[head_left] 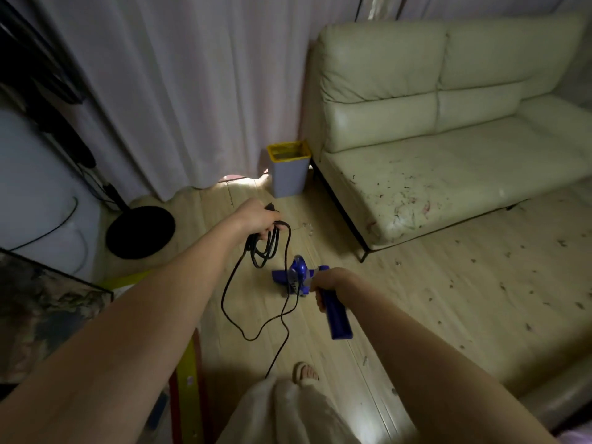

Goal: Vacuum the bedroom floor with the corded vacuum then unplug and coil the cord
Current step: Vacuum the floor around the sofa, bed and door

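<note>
A blue corded vacuum (296, 277) stands upright on the pale wood floor (432, 277) in the middle of the head view. My right hand (328, 285) grips its blue handle (336, 315). My left hand (259, 221), stretched forward, holds several loops of the black cord (266, 248), with the plug end poking out past the fingers. The rest of the cord hangs from the loops, snakes across the floor and runs back toward my feet.
A cream sofa (448, 129) stained with marks fills the right side. A grey bin with a yellow rim (290, 169) stands by the white curtain (179, 91). A black round stand base (141, 232) sits at left. Dark debris dots the floor at right.
</note>
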{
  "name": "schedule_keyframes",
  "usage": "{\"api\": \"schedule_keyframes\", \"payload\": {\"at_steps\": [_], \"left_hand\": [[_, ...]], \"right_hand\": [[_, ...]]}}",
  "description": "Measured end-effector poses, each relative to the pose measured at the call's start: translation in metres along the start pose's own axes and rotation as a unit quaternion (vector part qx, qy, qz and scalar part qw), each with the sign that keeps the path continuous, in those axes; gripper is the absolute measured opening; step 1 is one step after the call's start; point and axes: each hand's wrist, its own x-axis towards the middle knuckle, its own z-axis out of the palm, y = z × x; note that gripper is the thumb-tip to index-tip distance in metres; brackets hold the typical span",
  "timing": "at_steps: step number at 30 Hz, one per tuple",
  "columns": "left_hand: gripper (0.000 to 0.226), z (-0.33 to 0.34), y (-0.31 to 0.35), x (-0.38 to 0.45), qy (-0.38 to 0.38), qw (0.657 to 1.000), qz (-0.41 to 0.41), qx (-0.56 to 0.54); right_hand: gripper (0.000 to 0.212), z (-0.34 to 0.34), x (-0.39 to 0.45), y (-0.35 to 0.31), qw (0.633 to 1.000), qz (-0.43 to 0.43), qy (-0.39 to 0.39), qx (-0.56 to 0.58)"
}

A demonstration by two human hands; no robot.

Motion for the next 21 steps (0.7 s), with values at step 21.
{"api": "schedule_keyframes", "payload": {"at_steps": [21], "left_hand": [[0.022, -0.024, -0.032, 0.043, 0.032, 0.999, -0.016, 0.012]], "right_hand": [[0.014, 0.038, 0.044, -0.016, 0.994, -0.024, 0.062, 0.087]]}}
